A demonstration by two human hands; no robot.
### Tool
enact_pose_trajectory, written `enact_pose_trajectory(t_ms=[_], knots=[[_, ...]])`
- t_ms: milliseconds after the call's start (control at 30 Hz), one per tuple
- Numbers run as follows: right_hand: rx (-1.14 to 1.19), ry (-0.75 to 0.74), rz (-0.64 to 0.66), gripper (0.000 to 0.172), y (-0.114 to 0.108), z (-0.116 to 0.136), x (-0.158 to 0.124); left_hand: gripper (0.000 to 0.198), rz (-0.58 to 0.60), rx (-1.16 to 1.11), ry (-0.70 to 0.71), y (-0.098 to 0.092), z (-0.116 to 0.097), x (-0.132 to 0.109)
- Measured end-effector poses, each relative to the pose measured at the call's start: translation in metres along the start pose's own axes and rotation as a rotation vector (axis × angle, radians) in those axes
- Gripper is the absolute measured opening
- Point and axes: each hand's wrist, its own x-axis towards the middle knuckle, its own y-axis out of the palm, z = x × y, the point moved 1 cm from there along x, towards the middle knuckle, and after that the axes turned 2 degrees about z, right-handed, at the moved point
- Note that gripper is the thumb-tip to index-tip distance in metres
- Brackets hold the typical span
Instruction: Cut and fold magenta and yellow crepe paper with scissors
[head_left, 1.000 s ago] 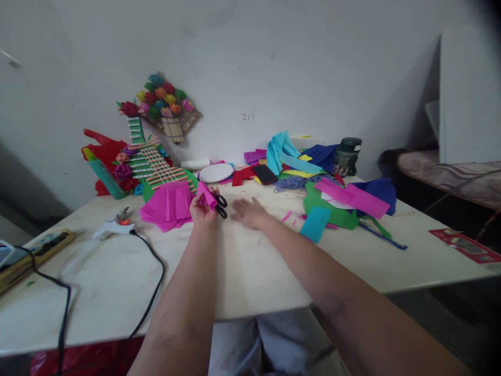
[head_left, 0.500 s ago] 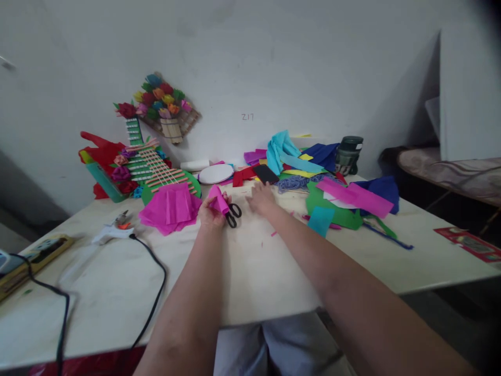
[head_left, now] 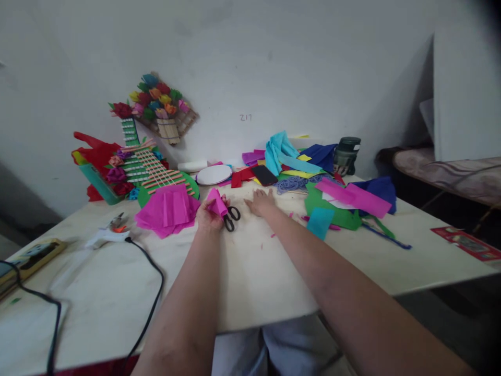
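Observation:
My left hand (head_left: 210, 215) is closed on a folded piece of pink crepe paper (head_left: 217, 202). Black-handled scissors (head_left: 231, 218) are right beside it; their blades are hidden by the paper and hand. Flat on the table, fingers spread, my right hand (head_left: 261, 202) holds nothing. Just beyond its fingertips lies a dark phone (head_left: 264, 176). To the left of my left hand, a stack of pink crepe paper sheets (head_left: 167, 211) rests against a green guitar-shaped craft (head_left: 154, 169) with sticks and paper flowers.
A glue gun (head_left: 109, 235) with a black cord lies on the left, near a yellow power strip (head_left: 43, 256). Coloured paper pieces (head_left: 332, 206), purple-grey yarn (head_left: 291, 184) and a dark jar (head_left: 347, 155) are on the right. A white disc (head_left: 214, 175) lies at the back.
My right hand has drawn slightly back from the phone, its fingers now flatter and more spread. My left hand still holds the pink paper. The view has shifted slightly.

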Motion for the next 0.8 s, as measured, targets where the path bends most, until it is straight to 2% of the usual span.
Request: enact_pose_trajectory(t_ms=[100,167,200,267,300,400,467,500,600,800], knots=[[-0.091,0.092,-0.013,0.063,-0.014,-0.028,-0.017,0.039,0.0,0.013,0.01,0.0,0.001,-0.001],[-0.177,0.133,0.026,0.052,-0.026,-0.039,-0.03,0.038,0.012,0.022,0.019,0.0,0.001,-0.001],[-0.207,0.138,0.053,0.048,-0.03,-0.039,-0.038,0.038,0.019,0.026,0.023,0.0,0.002,-0.001],[-0.209,0.107,-0.021,0.057,-0.033,-0.031,-0.057,0.037,0.03,0.03,0.025,0.0,0.002,0.0],[-0.168,0.034,-0.05,0.064,-0.031,-0.022,-0.068,0.037,0.031,0.03,0.026,-0.001,0.001,0.001],[0.015,-0.351,0.079,0.066,-0.01,0.01,-0.098,0.037,0.027,0.03,0.024,-0.003,0.001,0.003],[0.08,-0.578,0.025,0.066,0.002,0.021,-0.108,0.037,0.038,0.031,0.025,-0.004,0.001,0.003],[0.09,-0.626,0.02,0.065,0.006,0.021,-0.108,0.037,0.046,0.032,0.027,-0.003,0.001,0.003],[0.063,-0.542,0.034,0.061,0.008,-0.002,-0.092,0.039,0.041,0.029,0.028,-0.001,0.001,-0.001],[-0.005,-0.265,0.024,0.059,-0.006,-0.075,-0.051,0.041,0.018,0.041,0.038,0.002,0.001,-0.002]])
